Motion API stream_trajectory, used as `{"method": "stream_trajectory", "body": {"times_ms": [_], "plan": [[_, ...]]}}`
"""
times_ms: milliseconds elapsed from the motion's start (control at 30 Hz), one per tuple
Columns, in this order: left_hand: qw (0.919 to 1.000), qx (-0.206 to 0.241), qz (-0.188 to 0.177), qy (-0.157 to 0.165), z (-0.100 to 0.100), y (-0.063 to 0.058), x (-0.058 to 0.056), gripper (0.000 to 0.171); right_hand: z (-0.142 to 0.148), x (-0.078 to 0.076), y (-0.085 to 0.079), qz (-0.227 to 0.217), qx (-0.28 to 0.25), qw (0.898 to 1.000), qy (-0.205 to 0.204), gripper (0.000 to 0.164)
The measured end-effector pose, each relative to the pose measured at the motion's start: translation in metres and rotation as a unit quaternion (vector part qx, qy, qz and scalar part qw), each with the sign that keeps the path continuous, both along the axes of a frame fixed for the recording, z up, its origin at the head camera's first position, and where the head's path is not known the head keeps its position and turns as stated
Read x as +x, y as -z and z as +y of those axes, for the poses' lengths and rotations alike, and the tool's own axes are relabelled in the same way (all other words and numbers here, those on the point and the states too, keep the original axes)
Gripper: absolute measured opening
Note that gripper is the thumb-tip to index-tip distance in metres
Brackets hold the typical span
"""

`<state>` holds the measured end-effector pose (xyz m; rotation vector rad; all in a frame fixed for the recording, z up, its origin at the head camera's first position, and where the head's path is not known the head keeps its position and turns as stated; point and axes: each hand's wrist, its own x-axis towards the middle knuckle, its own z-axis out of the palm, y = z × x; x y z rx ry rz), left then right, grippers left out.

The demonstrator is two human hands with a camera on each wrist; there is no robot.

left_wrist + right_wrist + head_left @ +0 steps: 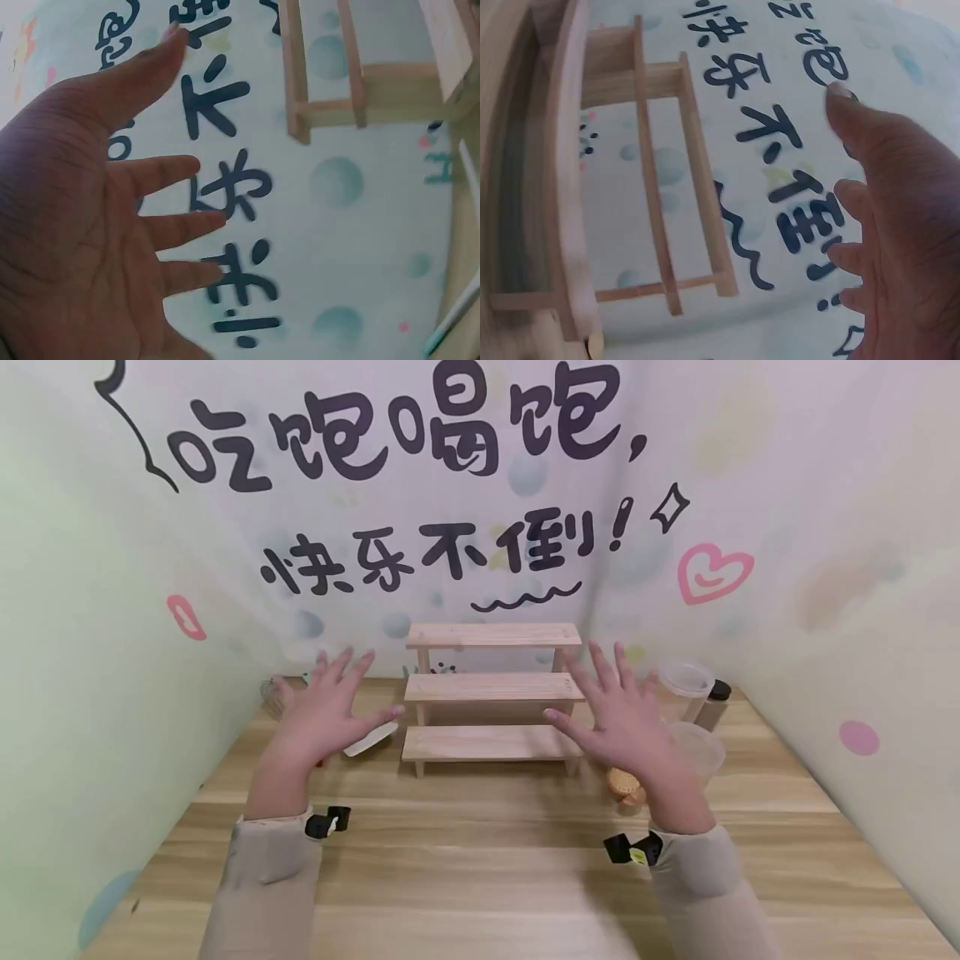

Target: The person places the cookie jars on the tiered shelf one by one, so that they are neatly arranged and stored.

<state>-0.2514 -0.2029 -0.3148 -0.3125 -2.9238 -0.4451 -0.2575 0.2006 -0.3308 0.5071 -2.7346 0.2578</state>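
A three-tier wooden shelf [491, 743] stands at the back middle of the table in the head view. My left hand [318, 714] is raised to the left of it, fingers spread and holding nothing. On the other side my right hand [618, 718] is raised too, fingers spread, its thumb overlapping the shelf's right end in this view. In the left wrist view the palm of the left hand [82, 217] faces the shelf [322, 112] side. The right wrist view has the right hand [907, 217] beside the shelf [652, 187], its palm bare.
Behind the left hand lie a white dish [371, 739] and a wire whisk [270, 696]. Around the right hand stand clear plastic tubs [686, 679], a black-lidded jar [712, 706] and an orange-brown biscuit-like item [624, 785]. A printed cloth backdrop [480, 485] encloses the table [465, 860].
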Motion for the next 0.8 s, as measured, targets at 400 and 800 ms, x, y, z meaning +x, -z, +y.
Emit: {"method": "stream_trajectory", "body": {"times_ms": [400,800], "plan": [[0.9526,0.292,-0.084,0.012,0.024,0.053,-0.049,0.084,0.104,-0.013,-0.002,0.011,-0.19,0.98,0.056,0.091],[0.9227,0.38,-0.065,0.01,0.044,0.087,-0.08,0.076,0.122,-0.022,0.017,-0.129,-0.265,0.944,0.147,0.108]]}}
